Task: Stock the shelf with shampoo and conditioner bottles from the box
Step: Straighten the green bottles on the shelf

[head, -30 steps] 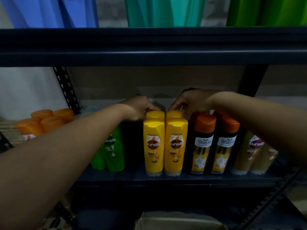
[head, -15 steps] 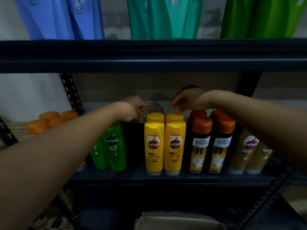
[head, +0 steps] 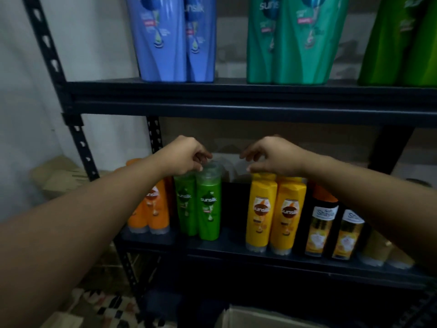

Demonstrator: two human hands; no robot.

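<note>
Our left hand (head: pixel 186 157) curls fingertips onto the cap of a green Sunsilk bottle (head: pixel 209 204); right hand (head: pixel 272 157) hovers loosely curled, empty, over yellow Sunsilk bottles (head: pixel 275 211). All stand upright, caps up, labels fwd, on the shelf (head: pixel 236 250). Shayla bottles (head: pixel 322 223) stand to the right.

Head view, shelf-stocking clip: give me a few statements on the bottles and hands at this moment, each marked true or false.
1. The left hand touches the cap of a green Sunsilk bottle. True.
2. The right hand lifts a yellow bottle clear of the shelf. False: both yellow Sunsilk bottles stand on the middle shelf; the hand is at their caps.
3. A gap separates the green and yellow bottles. True.
4. The blue Sunsilk bottles stand on the middle shelf. False: on the upper shelf.
5. The Shayla bottles stand left of the green ones. False: right of the yellow ones.
</note>
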